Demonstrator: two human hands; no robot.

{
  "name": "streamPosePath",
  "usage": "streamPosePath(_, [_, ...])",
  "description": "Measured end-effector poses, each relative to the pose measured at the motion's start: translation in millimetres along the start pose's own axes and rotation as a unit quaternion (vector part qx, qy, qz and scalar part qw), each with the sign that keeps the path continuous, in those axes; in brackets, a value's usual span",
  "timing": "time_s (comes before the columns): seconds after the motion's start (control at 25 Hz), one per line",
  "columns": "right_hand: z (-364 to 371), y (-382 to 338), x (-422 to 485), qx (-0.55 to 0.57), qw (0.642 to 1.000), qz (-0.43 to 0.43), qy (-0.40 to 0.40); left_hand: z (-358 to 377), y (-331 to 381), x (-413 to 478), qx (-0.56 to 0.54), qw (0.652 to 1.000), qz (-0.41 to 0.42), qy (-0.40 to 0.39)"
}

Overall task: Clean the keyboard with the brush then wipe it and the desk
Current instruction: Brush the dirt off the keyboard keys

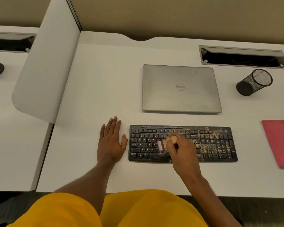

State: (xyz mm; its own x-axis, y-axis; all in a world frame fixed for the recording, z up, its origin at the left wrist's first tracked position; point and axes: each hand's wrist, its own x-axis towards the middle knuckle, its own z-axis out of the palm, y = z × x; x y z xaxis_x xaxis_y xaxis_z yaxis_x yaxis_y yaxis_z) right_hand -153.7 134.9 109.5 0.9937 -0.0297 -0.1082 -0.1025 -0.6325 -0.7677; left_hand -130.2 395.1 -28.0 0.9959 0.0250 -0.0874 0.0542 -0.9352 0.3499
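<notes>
My right hand [182,149] is curled round the wooden handle of the brush [166,142], its pale bristles down on the middle letter keys of the keyboard [144,145]. The brush is blurred, so I can't tell exactly which keys it touches. My left hand [111,141] lies flat with straight fingers on the counter [105,79], just beside the keyboard's left end and holding nothing.

The keyboard sits at the near middle of the counter, with the closed laptop [180,89] beyond it. Tan grit covers its right half and number pad, while the left half looks mostly clean, so I judge the brushing about half done.

The risks I see:
- Nothing steadies the keyboard, so a firm stroke could slide or skew it.
- Pressing too hard could push grit down between the keys instead of lifting it off.
- Sweeping right could scatter crumbs onto the pink cloth [279,143] lying near that end, dirtying what I need for wiping.
- Sweeping towards me could drop them over the near edge into my lap.
</notes>
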Motion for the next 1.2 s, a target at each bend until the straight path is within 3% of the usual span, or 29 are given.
streamPosePath(0.16, [5.3, -12.4, 9.2, -0.039, 0.995, -0.063, -0.07, -0.3, 0.6, -0.6, 0.001, 1.0, 0.004, 0.005])
streamPosePath(0.28, [12.0, -25.9, 15.2, -0.155, 0.974, -0.075, -0.148, 0.4, 0.5, -0.3, -0.001, 1.0, 0.001, 0.004])
streamPosePath(0.56, [-9.9, -31.4, 19.3, -0.387, 0.914, -0.018, -0.117, 0.7, 0.5, -0.3, -0.002, 1.0, -0.001, 0.005])
streamPosePath(0.64, [-11.8, -32.4, 19.2, -0.387, 0.916, -0.014, -0.106, 0.5, 0.9, -0.5, 0.002, 1.0, -0.002, 0.004])
streamPosePath(0.72, [-2.8, -41.0, 21.3, -0.318, 0.941, -0.03, -0.111, 0.3, 1.1, -0.5, 0.001, 1.0, -0.002, 0.005])
streamPosePath(0.84, [20.8, -55.2, 24.4, -0.257, 0.951, -0.063, -0.161, 0.9, 1.4, -0.9, 0.002, 1.0, -0.001, 0.009])
streamPosePath(0.92, [26.3, -54.0, 25.0, -0.29, 0.939, -0.075, -0.17, 0.9, 1.0, -0.8, 0.004, 1.0, 0.001, 0.009])
streamPosePath(1.2, [-9.7, -43.1, 24.8, -0.413, 0.905, 0.004, -0.104, 1.1, 0.9, -0.2, 0.003, 1.0, 0.005, 0.01])
